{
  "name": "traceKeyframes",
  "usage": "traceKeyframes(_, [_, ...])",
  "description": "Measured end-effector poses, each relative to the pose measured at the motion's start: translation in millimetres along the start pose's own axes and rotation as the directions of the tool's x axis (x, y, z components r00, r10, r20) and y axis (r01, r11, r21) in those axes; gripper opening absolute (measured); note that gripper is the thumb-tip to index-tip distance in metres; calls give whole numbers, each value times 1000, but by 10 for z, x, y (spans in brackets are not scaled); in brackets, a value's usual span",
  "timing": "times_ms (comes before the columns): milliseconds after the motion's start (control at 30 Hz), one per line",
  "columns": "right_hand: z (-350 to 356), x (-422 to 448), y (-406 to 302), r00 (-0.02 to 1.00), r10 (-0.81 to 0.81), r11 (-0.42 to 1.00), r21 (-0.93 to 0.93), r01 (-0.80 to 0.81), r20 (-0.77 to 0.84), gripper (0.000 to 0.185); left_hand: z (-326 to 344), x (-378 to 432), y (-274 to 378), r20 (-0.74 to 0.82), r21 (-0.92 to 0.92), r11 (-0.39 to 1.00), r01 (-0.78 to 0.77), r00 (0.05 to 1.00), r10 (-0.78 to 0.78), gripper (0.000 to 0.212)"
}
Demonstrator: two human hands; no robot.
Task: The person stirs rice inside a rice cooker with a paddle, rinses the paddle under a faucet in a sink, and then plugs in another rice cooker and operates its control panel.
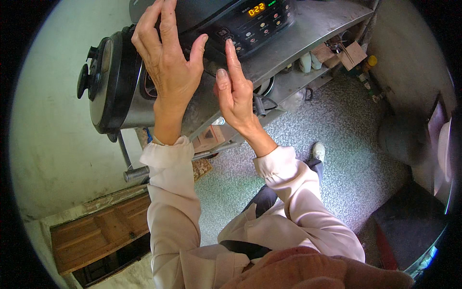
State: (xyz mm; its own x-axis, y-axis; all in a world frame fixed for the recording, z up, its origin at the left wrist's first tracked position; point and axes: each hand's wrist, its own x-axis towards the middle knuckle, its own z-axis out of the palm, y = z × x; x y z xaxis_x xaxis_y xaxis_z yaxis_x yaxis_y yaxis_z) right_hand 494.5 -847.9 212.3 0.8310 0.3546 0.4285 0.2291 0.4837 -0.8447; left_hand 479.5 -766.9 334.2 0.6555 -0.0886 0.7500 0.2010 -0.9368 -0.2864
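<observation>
A black countertop cooking appliance stands at the top, partly cut off by the frame. Its sloping control panel has round buttons and a lit amber digital display. The extended index finger of my right hand reaches a button at the panel's lower left; whether it presses cannot be told. That hand's other fingers are curled and it holds nothing. My left hand, empty with fingers spread, is over the appliance's left side; contact is unclear. An electric pressure cooker with a black lid sits left of it.
Both appliances stand on a metal shelf rack. Its lower level holds white plastic bottles, cardboard pieces and a cable. A carton lies below. A wooden panel is at lower left, a speckled floor at right.
</observation>
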Motion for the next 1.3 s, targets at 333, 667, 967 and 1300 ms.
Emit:
traceKeyframes(333, [80,104,81,987,-157,958,-247,144,-33,58,6,4,20,-14,-22,1000,14,1000,-14,76])
traceKeyframes(667, [131,119,58,974,-221,912,-361,192,-40,57,9,-7,27,-17,-15,1000,6,1000,-6,77])
traceKeyframes(967, [104,191,26,958,-283,884,-399,244,-43,57,10,16,45,0,-13,1000,9,1000,-9,78])
traceKeyframes(1300, [146,162,98,971,-228,934,-298,197,-72,54,10,10,40,6,-25,1000,10,1000,-10,77])
